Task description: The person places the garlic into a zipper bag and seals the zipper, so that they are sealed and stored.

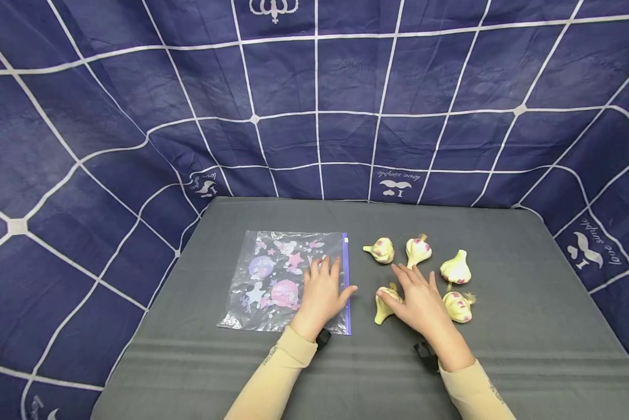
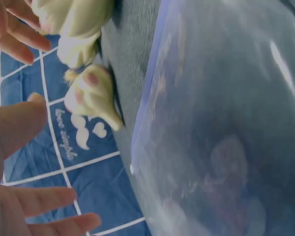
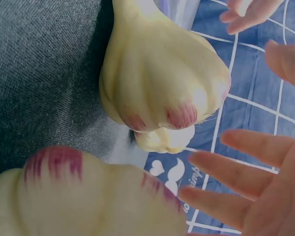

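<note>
A broad worktop covered in grey cloth (image 1: 524, 303) carries everything. A flat, clear plastic bag printed with pink and lilac figures (image 1: 262, 291) lies on its left half; it should be nearly weightless, limp and slippery, best pinched at its stiffer purple zip strip (image 1: 347, 256). The left hand (image 1: 322, 294), fingers spread, is over the bag near that strip, its grip released. The right hand (image 1: 424, 300) is likewise spread and grasping nothing, among five cream, pink-streaked garlic bulbs (image 1: 456, 269) to the bag's right; whether its thumb touches the nearest one I cannot tell. The bulbs look light, firm and smooth, apt to roll; fingers round the swollen body should hold surest, while the tapering neck offers a narrower pinch. Smallest is the zip's white slider (image 2: 132, 168).
</note>
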Demonstrator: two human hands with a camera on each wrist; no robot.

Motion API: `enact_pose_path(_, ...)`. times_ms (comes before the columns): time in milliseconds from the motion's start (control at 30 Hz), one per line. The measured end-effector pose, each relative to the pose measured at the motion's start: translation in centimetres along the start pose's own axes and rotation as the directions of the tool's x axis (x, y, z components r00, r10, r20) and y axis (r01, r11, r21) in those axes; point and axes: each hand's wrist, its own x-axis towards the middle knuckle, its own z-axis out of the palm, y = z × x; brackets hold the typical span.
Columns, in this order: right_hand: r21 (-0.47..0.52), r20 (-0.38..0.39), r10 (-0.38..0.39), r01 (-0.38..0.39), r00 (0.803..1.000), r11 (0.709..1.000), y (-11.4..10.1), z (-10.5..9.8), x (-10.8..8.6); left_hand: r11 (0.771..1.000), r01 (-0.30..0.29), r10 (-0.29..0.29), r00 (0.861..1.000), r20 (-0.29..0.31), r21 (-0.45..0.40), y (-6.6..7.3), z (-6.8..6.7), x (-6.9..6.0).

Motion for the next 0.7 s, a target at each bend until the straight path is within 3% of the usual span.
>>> enact_pose_path(167, -0.001, 0.047, -0.005, 0.005, 0.999, 1.0, 0.0, 0.1, -0.1, 0.998, 0.045, -0.047, 0.998, 0.037, 0.039, 0.8, 0.8, 0.1)
enact_pose_path(400, 0.012, 0.156, -0.004, 0.002, 0.988, 1.0, 0.0, 0.3, 0.1, 0.987, 0.112, -0.117, 0.992, 0.044, 0.113, 1.5, 2.7, -0.1)
enact_pose_path(700, 0.067, 0.246, 0.051, -0.069, 0.968, 0.995, -0.1, 1.0, 0.7, 0.967, 0.233, -0.244, 0.963, 0.112, 0.106, 2.2, 2.3, 0.1)
